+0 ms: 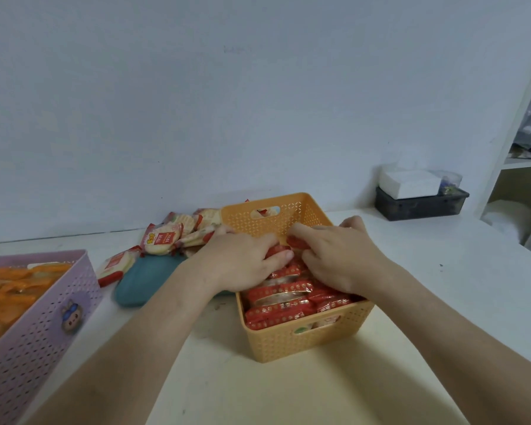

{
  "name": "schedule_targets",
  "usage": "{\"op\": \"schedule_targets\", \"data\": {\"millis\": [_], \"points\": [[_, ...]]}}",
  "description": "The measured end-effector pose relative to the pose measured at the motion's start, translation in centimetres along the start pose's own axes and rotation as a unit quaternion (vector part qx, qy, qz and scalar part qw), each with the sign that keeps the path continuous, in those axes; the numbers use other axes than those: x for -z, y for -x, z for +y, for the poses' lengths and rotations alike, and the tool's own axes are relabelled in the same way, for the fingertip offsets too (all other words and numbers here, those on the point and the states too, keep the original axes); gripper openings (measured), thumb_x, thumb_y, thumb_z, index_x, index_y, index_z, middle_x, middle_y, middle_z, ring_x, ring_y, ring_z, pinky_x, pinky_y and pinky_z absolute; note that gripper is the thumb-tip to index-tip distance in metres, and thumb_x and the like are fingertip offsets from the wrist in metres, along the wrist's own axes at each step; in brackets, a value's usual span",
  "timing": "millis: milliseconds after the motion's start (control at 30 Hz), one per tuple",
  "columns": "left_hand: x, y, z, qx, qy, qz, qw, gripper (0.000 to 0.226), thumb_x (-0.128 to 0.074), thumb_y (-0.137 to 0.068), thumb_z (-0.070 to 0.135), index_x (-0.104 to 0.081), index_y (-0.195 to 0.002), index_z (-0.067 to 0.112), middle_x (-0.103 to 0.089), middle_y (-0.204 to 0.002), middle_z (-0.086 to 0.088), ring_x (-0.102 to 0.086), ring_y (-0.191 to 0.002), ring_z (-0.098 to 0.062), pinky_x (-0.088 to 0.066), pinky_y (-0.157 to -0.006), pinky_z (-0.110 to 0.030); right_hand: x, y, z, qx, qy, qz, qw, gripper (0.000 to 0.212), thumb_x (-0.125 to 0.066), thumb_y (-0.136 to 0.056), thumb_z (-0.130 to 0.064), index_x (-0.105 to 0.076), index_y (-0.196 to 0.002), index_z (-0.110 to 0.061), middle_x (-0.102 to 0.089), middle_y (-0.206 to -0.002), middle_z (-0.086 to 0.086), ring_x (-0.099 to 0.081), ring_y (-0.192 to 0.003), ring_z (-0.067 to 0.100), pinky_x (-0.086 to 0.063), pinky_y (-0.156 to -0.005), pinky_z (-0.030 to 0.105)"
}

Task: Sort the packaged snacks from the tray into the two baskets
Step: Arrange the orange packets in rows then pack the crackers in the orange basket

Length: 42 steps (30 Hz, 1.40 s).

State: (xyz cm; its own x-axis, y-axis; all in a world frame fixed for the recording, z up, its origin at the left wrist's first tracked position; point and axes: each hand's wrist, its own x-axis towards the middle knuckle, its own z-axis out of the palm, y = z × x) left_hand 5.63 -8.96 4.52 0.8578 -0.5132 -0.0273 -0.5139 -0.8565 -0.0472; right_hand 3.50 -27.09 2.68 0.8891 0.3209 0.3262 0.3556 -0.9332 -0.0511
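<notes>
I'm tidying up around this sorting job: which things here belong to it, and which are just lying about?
Job: orange basket holding red packets, purple basket holding orange packets, teal tray, red-and-white packets, left hand, right hand.
Lying about: dark bin, white box, shelf unit.

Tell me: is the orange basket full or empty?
Mostly full: packets line the basket from its near wall past the middle; the far end shows bare wall.

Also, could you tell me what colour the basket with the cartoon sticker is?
The basket is pale lilac, seen best in the head view.
</notes>
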Motion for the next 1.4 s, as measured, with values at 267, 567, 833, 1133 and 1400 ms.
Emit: {"op": "schedule_targets", "data": {"millis": [267,567,833,1133,1400], "points": [[-0.1,-0.3,-0.6,0.011,0.022,-0.008,1.000,0.050,-0.014,-0.086,0.075,-0.040,-0.105,0.037,-0.055,-0.085,0.013,-0.051,-0.079,-0.012,-0.031,-0.098,-0.043,0.2,0.0,0.7,0.003,-0.030,-0.047,0.998,0.038,-0.018,-0.099,-0.052,-0.048,-0.091,-0.030,-0.065,-0.086,-0.010,-0.060,-0.089,0.013,-0.020,-0.102,0.046],[0.2,-0.6,-0.4,0.042,0.020,-0.008,0.999,0.041,-0.035,-0.086,0.069,-0.056,-0.096,0.035,-0.053,-0.096,0.010,-0.048,-0.105,-0.016,-0.028,-0.100,-0.043,0.4,0.4,0.5,-0.049,-0.040,-0.059,0.996,0.066,-0.009,-0.089,-0.070,-0.062,-0.102,-0.034,-0.069,-0.091,-0.010,-0.060,-0.095,0.011,-0.020,-0.101,0.046],[0.4,1.8,0.6,0.011,0.129,0.022,0.991,0.055,-0.044,-0.091,0.060,-0.037,-0.141,0.038,-0.043,-0.146,0.011,-0.032,-0.137,-0.013,-0.008,-0.117,-0.048,1.5,1.0,0.7,-0.057,-0.099,-0.132,0.985,0.071,-0.024,-0.073,-0.085,-0.056,-0.115,-0.038,-0.066,-0.106,-0.015,-0.057,-0.105,0.011,-0.023,-0.100,0.043],[-0.8,2.3,0.3,-0.003,0.246,0.033,0.969,0.084,-0.071,-0.079,0.050,-0.024,-0.148,0.039,0.002,-0.161,0.014,0.004,-0.147,-0.009,-0.014,-0.119,-0.045,2.5,1.7,0.3,-0.086,-0.111,-0.129,0.982,0.043,-0.052,-0.085,-0.058,-0.053,-0.122,-0.035,-0.062,-0.118,-0.011,-0.054,-0.113,0.016,-0.029,-0.101,0.045],[-4.4,0.7,3.5,0.127,0.475,0.295,0.819,0.044,-0.052,-0.088,0.028,-0.045,-0.131,0.027,-0.038,-0.142,0.007,-0.037,-0.131,-0.012,-0.033,-0.101,-0.030,2.7,2.8,1.5,-0.137,-0.074,-0.088,0.984,0.039,-0.041,-0.089,-0.058,-0.056,-0.115,-0.033,-0.066,-0.114,-0.005,-0.059,-0.104,0.019,-0.038,-0.095,0.041]]}}
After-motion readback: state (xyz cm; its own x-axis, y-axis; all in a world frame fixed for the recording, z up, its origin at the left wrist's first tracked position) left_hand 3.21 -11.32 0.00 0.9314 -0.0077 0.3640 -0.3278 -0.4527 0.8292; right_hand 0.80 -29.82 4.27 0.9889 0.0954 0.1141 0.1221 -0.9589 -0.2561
